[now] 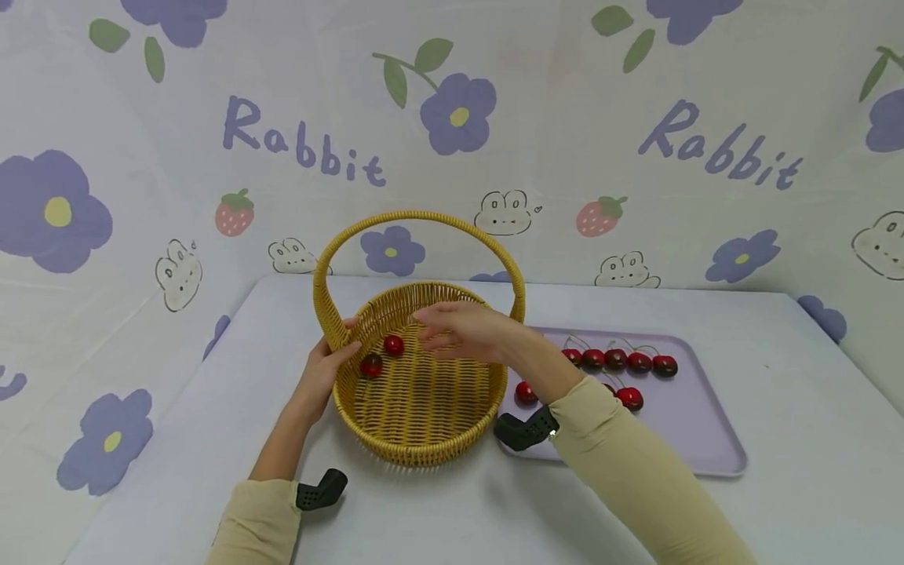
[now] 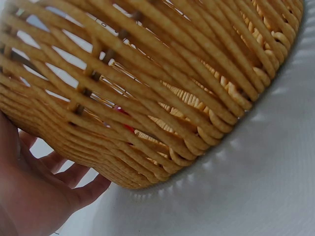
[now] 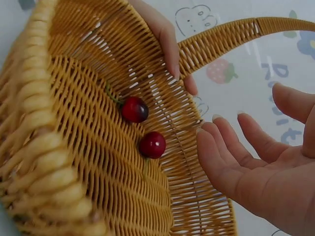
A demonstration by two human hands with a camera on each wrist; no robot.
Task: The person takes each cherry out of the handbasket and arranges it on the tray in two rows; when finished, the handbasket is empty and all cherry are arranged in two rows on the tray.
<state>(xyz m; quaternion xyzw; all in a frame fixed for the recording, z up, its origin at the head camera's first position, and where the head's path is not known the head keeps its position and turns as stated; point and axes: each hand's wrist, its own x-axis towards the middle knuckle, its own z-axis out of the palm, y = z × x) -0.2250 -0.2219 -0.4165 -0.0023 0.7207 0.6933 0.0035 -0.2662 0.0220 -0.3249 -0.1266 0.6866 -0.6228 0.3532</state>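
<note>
Cherries, two of them, glossy dark red with thin green stems (image 1: 382, 355), lie on the woven floor of a round yellow wicker basket with a tall arched handle (image 1: 417, 408), close to the wall that the left hand (image 1: 326, 370) grips. That hand sits at the rim where the handle meets the weave, thumb curled over the edge to the inside and the other fingers (image 2: 74, 179) spread along the outer wall near the base; the hold looks meant to keep the light basket steady on the pale table (image 1: 438, 518). The right hand (image 1: 462, 329) hovers above the basket's middle, palm relaxed, fingers (image 3: 231, 147) loosely spread and holding nothing, apart from both cherries and from the weave. Seen from the right wrist, the nearer cherry (image 3: 152, 144) lies just off those fingertips and the other one (image 3: 135, 109) lies beyond it, toward the gripping thumb. Behind the right forearm, a flat lilac rectangular tray (image 1: 706, 439) touches the basket's far side and carries more red cherries (image 1: 617, 359) in a row.
</note>
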